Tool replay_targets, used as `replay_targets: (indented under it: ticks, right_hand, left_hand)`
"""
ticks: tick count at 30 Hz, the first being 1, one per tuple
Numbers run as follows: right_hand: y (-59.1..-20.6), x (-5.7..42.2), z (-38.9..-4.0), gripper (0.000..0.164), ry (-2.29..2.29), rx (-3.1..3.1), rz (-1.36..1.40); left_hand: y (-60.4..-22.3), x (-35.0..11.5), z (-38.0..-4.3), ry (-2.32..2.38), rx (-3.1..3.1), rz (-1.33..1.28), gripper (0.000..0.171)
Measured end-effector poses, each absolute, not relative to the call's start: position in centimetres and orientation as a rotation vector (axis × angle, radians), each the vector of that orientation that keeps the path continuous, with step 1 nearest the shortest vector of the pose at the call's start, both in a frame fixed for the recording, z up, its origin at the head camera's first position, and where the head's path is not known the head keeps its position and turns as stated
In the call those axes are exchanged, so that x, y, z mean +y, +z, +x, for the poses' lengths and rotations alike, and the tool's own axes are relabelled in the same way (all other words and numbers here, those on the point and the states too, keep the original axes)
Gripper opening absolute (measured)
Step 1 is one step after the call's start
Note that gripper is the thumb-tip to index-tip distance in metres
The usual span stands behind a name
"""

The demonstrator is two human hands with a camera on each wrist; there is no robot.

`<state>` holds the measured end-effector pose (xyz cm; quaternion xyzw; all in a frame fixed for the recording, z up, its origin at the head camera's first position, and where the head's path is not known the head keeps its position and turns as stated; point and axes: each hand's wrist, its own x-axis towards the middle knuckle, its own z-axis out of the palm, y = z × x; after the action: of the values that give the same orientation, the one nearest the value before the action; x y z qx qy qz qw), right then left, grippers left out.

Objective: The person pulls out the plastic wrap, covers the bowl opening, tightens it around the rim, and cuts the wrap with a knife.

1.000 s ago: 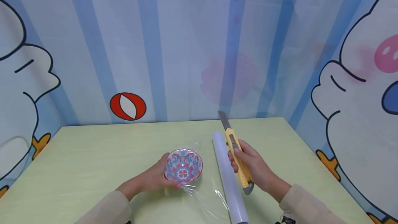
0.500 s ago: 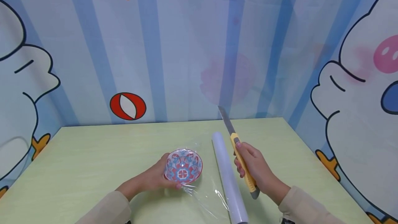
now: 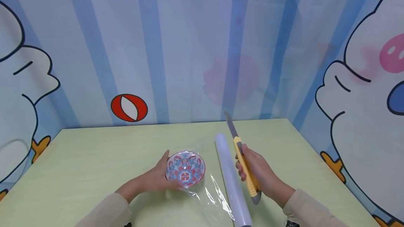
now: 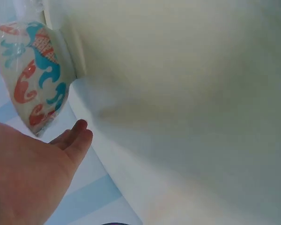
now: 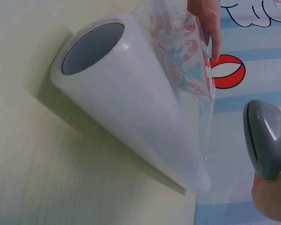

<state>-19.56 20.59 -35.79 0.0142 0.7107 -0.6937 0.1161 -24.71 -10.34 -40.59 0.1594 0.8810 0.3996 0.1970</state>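
Note:
A small bowl [image 3: 185, 169] with a red and blue pattern stands on the table, wrapped in clear plastic film [image 3: 209, 193]. My left hand [image 3: 154, 179] is at its left side with the fingers fairly straight; in the left wrist view, the fingertips [image 4: 82, 133] stand just off the bowl's patterned wall [image 4: 35, 75]. My right hand [image 3: 258, 167] grips a yellow utility knife [image 3: 244, 165], its long blade [image 3: 231, 125] extended and pointing away from me. In the right wrist view, only the knife's grey end [image 5: 264, 140] shows clearly.
A roll of plastic film [image 3: 231, 181] lies lengthwise between the bowl and my right hand, its hollow core [image 5: 93, 49] facing the near side. Loose film stretches from the bowl to the roll. A printed curtain [image 3: 189, 45] hangs behind the pale table [image 3: 104, 153].
My left hand has loosened from the bowl, its thumb drawing back from the film at the front edge. The film now lies differently near the roll. The knife has turned and shifted slightly in my right hand.

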Motion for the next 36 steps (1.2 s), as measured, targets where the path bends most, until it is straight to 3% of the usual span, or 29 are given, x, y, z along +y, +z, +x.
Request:
replay_targets:
  ticks: [13, 19, 30, 36]
  right_hand:
    - [-35.8, 21.0, -19.9, 0.063, -2.055, 1.986, 0.044]
    - [-36.6, 21.5, -19.8, 0.066, -2.079, 1.973, 0.095]
    - [-37.0, 20.3, -19.7, 0.04, -1.912, 2.022, -0.005]
    - [-36.4, 19.0, -20.0, 0.035, -1.867, 2.021, -0.01]
  left_hand:
    - [-36.3, -6.8, -30.2, 0.727, 2.679, 0.513, 0.057]
    - [-36.6, -4.4, -31.8, 0.59, 2.67, 0.514, 0.048]
    - [-37.2, -2.0, -33.0, 0.459, 2.694, 0.391, 0.039]
    - [-37.6, -1.5, -33.6, 0.452, 2.702, 0.381, 0.026]
